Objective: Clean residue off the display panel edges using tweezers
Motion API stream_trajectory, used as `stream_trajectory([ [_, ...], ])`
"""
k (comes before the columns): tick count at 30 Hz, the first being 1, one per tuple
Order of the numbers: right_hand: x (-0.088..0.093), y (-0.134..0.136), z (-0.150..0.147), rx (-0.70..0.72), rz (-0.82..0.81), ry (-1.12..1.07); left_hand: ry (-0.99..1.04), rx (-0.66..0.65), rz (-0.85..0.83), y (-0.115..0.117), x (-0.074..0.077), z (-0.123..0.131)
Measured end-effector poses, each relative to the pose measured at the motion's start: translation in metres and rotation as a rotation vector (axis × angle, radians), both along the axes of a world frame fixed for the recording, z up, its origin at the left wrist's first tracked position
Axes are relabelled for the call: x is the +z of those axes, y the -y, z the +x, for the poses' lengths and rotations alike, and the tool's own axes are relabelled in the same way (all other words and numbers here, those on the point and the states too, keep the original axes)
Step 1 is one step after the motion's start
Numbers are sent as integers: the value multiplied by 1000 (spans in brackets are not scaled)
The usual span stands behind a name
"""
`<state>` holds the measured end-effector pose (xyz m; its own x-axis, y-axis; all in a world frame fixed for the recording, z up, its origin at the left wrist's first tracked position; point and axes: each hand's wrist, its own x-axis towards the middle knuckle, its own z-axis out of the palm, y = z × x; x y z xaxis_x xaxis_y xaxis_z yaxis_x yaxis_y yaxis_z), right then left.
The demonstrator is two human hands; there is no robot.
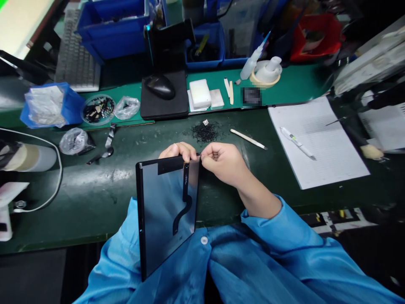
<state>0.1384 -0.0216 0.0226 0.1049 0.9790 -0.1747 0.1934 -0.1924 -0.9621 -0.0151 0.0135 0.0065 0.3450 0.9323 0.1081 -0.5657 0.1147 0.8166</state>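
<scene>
Over the green bench (95, 190) you stand the display panel (164, 202) on edge, left hand (179, 150) curled over its top, right hand (223, 162) pinching its top corner; thin, stiff and likely fragile, it wants holding by the edges.

The panel (164, 211) at the left hand (179, 150) and right hand (223, 160) is glossy grey with a black frame and a black ribbon (185, 198). The sleeves (268, 236) are light blue, and the worktop (95, 190) is dark green. Just beyond the hands lie black crumbs (205, 132); farther off stand blue bins (110, 29) and a red bin (316, 38). To their right lies white ruled paper (319, 143).
</scene>
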Motion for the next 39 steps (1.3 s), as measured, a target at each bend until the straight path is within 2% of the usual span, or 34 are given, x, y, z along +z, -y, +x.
stream_trajectory([
  [3, -3, 1, 1, 8, -30, 63, -21, 24, 38, 5, 0, 2],
  [6, -5, 1, 0, 4, -38, 80, -18, 40, 3, 8, 5, 4],
  [10, -1, 2, -3, -25, -16, 25, 31, 85, -68, 10, 13, 6],
  [13, 3, 2, -5, -46, 12, -40, 88, 147, -77, 7, 11, 6],
  [15, 5, 2, -6, -56, 25, -72, 127, 124, -61, 4, 7, 2],
  [17, 6, 1, -6, -68, 43, -89, 169, 40, -57, 2, 3, -3],
  [19, 7, 1, -5, -65, 69, -98, 216, -44, -108, 2, 1, -9],
  [22, 8, 2, -4, -30, 119, -108, 287, -101, -200, 3, 0, -15],
  [26, 5, 6, -2, 35, 159, -101, 328, -102, -223, -1, -5, -12],
  [29, 2, 8, 0, 63, 205, -56, 190, -5, -247, -4, -6, -7],
  [33, 0, 9, 1, 79, 237, -25, -110, 110, -180, 4, 13, -4],
  [36, 3, 9, -1, 72, 243, -19, -159, 102, -161, 16, 34, -5],
  [39, 7, 10, -5, 62, 255, -10, -181, 93, -173, 22, 45, -7],
])
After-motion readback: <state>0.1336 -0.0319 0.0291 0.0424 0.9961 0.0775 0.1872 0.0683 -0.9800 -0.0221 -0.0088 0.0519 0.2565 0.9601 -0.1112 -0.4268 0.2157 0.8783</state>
